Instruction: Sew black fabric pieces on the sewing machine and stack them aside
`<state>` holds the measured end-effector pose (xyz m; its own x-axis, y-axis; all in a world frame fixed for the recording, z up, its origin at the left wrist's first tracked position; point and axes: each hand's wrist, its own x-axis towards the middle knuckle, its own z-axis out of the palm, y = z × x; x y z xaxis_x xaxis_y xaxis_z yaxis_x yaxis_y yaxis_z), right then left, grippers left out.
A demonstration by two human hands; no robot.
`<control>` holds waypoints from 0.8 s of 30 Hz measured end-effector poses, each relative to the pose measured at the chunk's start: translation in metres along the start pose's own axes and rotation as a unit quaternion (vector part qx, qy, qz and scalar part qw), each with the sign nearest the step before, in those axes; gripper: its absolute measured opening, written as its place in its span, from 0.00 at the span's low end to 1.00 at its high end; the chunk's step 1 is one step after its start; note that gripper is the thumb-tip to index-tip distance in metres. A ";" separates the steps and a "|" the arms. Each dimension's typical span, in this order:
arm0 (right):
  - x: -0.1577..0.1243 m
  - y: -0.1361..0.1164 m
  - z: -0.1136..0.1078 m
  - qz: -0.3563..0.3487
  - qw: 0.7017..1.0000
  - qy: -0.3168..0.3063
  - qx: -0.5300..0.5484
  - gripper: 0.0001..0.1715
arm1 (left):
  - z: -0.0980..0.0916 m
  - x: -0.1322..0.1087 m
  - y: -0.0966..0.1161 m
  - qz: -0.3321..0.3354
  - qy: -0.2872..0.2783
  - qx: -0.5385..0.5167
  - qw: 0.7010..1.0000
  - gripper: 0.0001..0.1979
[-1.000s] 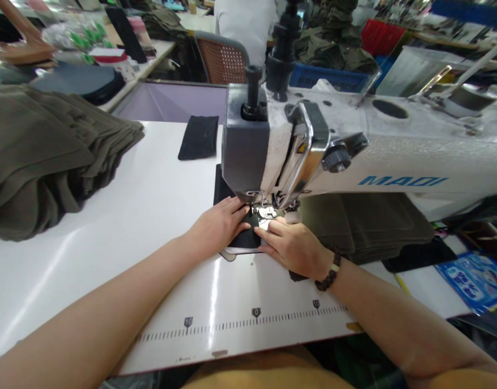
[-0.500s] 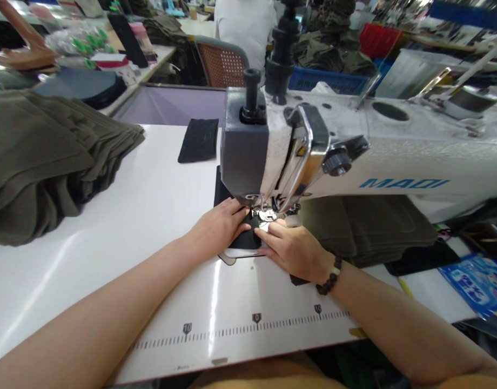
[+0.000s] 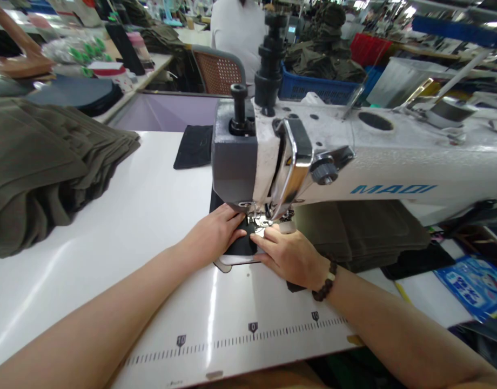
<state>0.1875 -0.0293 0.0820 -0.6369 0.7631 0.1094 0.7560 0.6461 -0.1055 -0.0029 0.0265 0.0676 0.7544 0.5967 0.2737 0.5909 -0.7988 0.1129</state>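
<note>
A white sewing machine point(image 3: 354, 156) stands on a white table point(image 3: 122, 232). Under its needle lies a small black fabric piece point(image 3: 241, 246). My left hand point(image 3: 214, 235) rests flat on the left part of that piece, fingers stretched toward the needle. My right hand point(image 3: 291, 254) sits just right of the needle, its fingers pressed together on the edge of the black piece. A beaded bracelet point(image 3: 324, 282) is on my right wrist.
A tall stack of olive fabric point(image 3: 41, 167) lies at the left. Another black piece point(image 3: 194, 147) lies behind the machine head. Olive pieces point(image 3: 362, 232) sit under the machine arm. A person in white point(image 3: 236, 27) sits on a chair beyond. A ruler scale point(image 3: 252, 332) runs along the front edge.
Both hands have edged a little toward the needle with the black piece. The view has tilted slightly, shifting everything left and down.
</note>
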 end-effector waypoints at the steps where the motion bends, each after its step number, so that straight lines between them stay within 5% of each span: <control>1: 0.000 0.000 0.000 0.002 1.000 0.003 -0.001 0.18 | 0.000 0.000 -0.001 0.004 0.004 0.001 1.000 0.12; 5: -0.002 0.003 0.001 -0.029 0.999 0.015 0.012 0.15 | -0.002 -0.005 0.001 0.029 0.016 -0.005 0.999 0.12; 10: -0.005 0.006 0.002 -0.096 0.994 0.029 0.044 0.14 | -0.011 -0.016 0.011 0.074 -0.042 -0.064 0.994 0.12; 24: -0.001 -0.001 0.006 0.016 0.999 0.031 0.008 0.14 | -0.006 -0.011 0.004 0.044 -0.016 -0.046 0.998 0.13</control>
<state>0.1863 -0.0304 0.0759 -0.6022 0.7807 0.1670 0.7722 0.6227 -0.1263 -0.0102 0.0163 0.0713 0.8123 0.5241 0.2558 0.4936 -0.8515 0.1772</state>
